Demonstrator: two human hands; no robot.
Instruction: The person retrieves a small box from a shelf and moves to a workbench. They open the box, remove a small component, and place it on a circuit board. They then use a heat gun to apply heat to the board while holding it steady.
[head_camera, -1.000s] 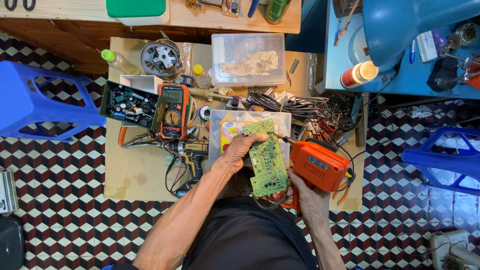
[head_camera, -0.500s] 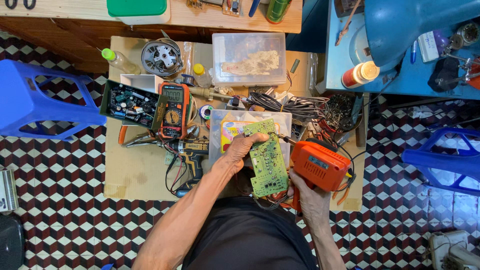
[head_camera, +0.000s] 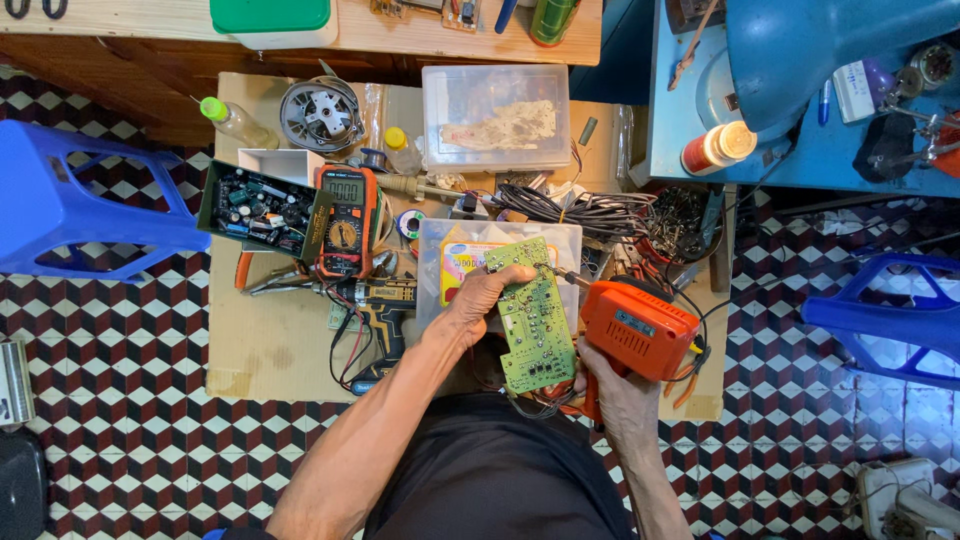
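Green circuit board (head_camera: 537, 320), solder-dotted, upright

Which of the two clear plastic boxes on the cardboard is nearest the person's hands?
The near clear box, partly hidden behind the green circuit board; the far clear box holds whitish material.

- Bright, even, diffuse light; no strong glare.
- Soft, short shadows under the left hand (head_camera: 478, 300) and the green circuit board (head_camera: 535, 318).
- Sharp focus mid-scene; slight bending at the left and right edges.
- Dim far-left under the wooden bench (head_camera: 150, 20).
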